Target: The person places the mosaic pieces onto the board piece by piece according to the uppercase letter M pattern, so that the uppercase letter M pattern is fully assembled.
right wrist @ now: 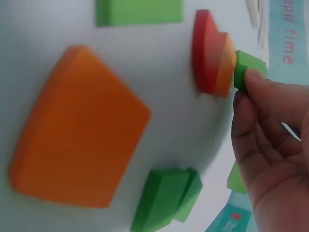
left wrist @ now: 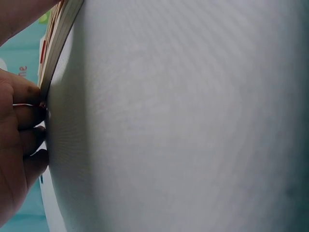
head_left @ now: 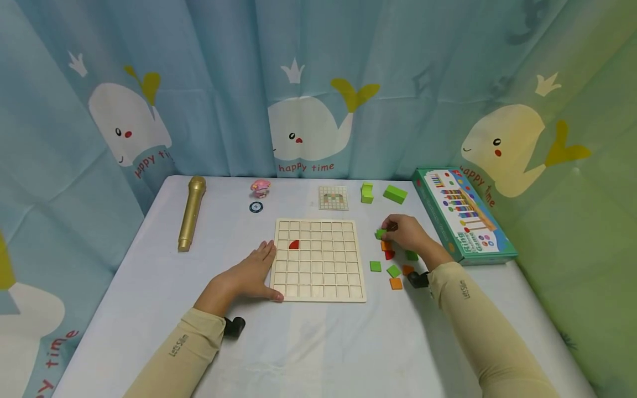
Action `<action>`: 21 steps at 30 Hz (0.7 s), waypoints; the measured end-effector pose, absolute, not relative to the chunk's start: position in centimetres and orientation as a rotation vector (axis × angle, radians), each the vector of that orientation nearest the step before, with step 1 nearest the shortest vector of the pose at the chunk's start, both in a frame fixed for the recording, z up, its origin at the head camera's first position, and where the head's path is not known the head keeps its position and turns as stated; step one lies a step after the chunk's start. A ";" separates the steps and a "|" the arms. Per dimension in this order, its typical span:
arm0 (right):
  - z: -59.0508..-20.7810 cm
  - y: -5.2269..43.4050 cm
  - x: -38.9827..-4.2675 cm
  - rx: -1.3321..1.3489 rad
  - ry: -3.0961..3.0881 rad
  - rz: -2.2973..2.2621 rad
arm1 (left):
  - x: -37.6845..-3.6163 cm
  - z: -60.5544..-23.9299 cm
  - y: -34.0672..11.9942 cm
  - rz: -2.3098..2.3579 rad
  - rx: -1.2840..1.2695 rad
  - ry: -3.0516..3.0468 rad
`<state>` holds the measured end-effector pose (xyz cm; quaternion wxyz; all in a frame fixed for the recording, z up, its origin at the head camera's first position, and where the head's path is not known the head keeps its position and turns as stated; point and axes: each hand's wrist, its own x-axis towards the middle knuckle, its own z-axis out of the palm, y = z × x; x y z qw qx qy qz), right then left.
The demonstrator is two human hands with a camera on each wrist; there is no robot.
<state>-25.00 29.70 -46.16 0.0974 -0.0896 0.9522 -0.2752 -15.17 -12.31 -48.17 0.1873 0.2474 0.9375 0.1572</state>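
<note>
A pale wooden grid board lies flat on the white table. One red quarter-round piece sits in a cell at its upper left. My left hand rests along the board's left edge, fingers extended, thumb at the near corner. In the left wrist view, its fingertips touch down beside the board's side. To the right of the board, my right hand pinches a green tile between thumb and forefinger. Below it lie an orange tile, a red piece and several green tiles.
Beyond the board lies a small pattern card, with two green blocks to its right. A game box stands at the right edge. Farther left are a gold microphone, a pink figurine and a round dark chip.
</note>
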 end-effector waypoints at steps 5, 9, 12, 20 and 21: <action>-45.6 28.8 -24.8 -0.328 2.814 -0.874 | -15.1 -48.1 -12.3 0.453 0.705 2.632; -44.9 27.3 -24.7 -0.364 2.797 -0.907 | -15.2 -48.3 -12.4 0.447 0.705 2.632; -44.5 26.2 -24.7 -0.377 2.780 -0.930 | -15.2 -48.5 -12.4 0.429 0.700 2.631; -44.3 23.6 -25.1 -0.420 2.729 -0.967 | -15.3 -48.3 -12.3 0.444 0.679 2.632; -44.3 23.2 -25.1 -0.423 2.718 -0.974 | -15.3 -48.4 -12.3 0.440 0.676 2.632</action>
